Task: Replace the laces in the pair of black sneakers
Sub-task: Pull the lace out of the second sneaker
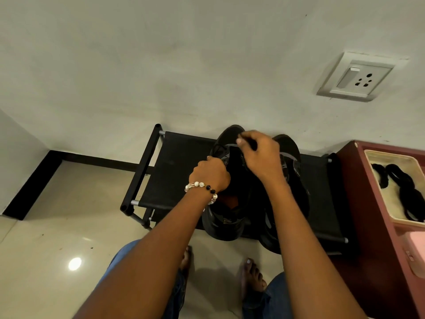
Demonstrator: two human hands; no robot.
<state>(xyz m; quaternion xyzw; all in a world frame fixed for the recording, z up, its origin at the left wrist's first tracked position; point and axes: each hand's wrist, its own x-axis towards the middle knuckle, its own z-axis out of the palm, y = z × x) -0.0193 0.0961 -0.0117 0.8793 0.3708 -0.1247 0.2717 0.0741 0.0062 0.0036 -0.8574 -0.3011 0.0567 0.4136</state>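
Two black sneakers (230, 203) on rack (179, 171) | left hand (210, 172) curled, gripping near shoe's side | right hand (259, 155) pinching lace (249, 142) near toe end | step, judged: working lace at eyelets | spare laces (400, 187) in tray (372, 157) | next: steady pull, shoe held firm.

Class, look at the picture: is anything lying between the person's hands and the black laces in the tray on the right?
Nothing visible blocks the way. Both the left hand and the right hand are busy on the left sneaker on the black rack. The black laces lie uncovered in the open cream tray, past the right sneaker.
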